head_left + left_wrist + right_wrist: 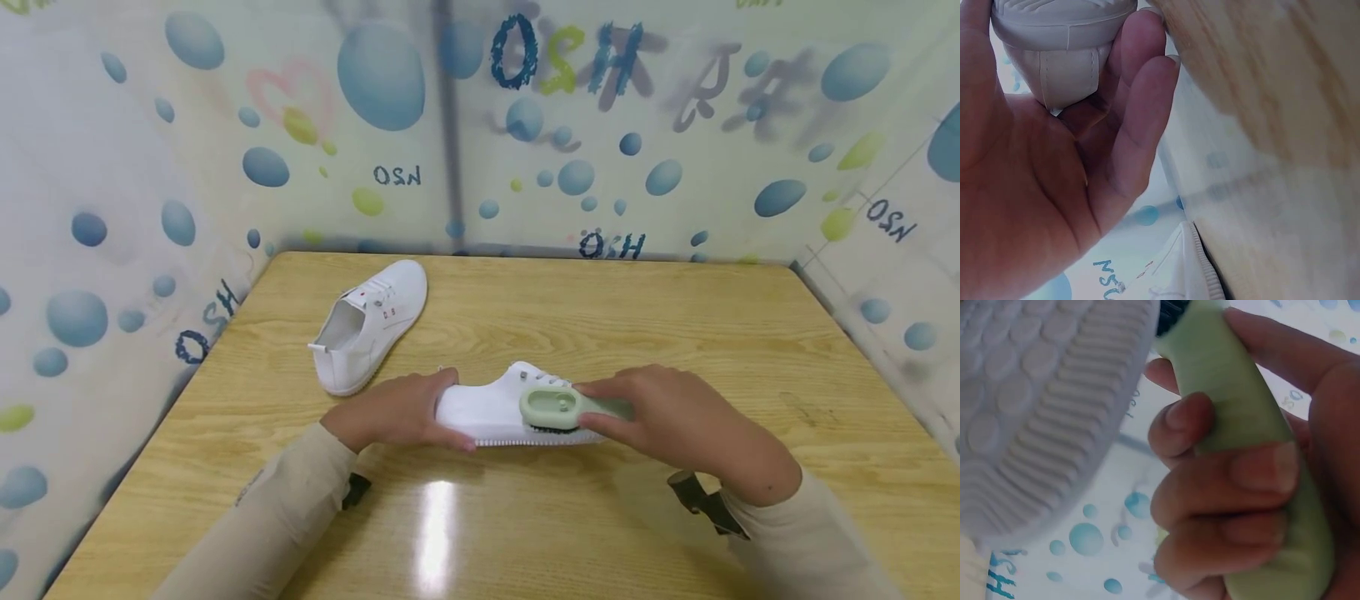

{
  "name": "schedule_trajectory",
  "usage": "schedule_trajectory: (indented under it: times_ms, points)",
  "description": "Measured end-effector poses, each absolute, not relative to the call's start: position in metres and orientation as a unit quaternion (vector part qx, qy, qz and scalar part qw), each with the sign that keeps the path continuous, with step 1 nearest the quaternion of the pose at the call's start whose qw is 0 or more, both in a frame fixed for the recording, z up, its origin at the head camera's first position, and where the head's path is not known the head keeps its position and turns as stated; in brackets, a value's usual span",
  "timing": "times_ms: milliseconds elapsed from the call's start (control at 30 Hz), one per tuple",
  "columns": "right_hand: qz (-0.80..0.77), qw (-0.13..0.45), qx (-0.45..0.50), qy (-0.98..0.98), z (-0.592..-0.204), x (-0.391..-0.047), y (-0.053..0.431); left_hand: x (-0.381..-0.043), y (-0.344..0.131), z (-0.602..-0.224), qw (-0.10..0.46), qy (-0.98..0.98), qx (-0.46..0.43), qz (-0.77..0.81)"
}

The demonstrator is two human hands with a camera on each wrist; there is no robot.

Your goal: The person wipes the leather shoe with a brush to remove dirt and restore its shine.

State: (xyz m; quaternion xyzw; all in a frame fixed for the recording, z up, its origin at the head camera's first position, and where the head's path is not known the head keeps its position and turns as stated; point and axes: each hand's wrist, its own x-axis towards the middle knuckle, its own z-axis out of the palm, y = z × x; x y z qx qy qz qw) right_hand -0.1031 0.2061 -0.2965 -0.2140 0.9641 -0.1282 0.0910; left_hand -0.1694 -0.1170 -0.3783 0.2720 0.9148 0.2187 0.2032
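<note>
A white sneaker (pixel 480 408) is gripped around its heel by my left hand (pixel 408 410), its toe toward the right. In the left wrist view the heel (pixel 1069 75) sits between thumb and fingers. My right hand (pixel 667 417) holds a pale green brush (pixel 551 407), fingers curled round its handle (pixel 1241 419). The brush's dark bristles (pixel 553 429) lie against the sneaker's side, below the laces. In the right wrist view the textured sole (pixel 1041 406) faces the camera, close beside the curled fingers.
A second white sneaker (pixel 371 325) stands at the back left of the wooden table (pixel 637 317), its toe pointing away. Behind the table and at both sides rise walls (pixel 480 142) covered with blue and green spots and lettering. Light glares off the tabletop in front.
</note>
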Motion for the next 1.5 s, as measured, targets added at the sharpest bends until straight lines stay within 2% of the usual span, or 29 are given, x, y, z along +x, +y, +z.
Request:
schedule_trajectory:
  times_ms: [300,600,867,1500]
  points:
    - [-0.132,0.081,-0.241,0.958,-0.29,-0.101,0.216,-0.169,-0.117,-0.377,0.196,0.918,0.274,0.21]
    - [-0.141,0.067,-0.249,0.956,-0.299,-0.102,0.203,-0.169,-0.117,-0.373,0.192,0.916,0.276,0.219]
    - [-0.132,0.094,-0.218,0.962,-0.291,-0.102,0.21,-0.169,-0.116,-0.371,0.196,0.917,0.273,0.215]
    - [-0.148,0.088,-0.224,0.959,-0.301,-0.107,0.204,-0.166,-0.122,-0.377,0.19,0.918,0.281,0.204]
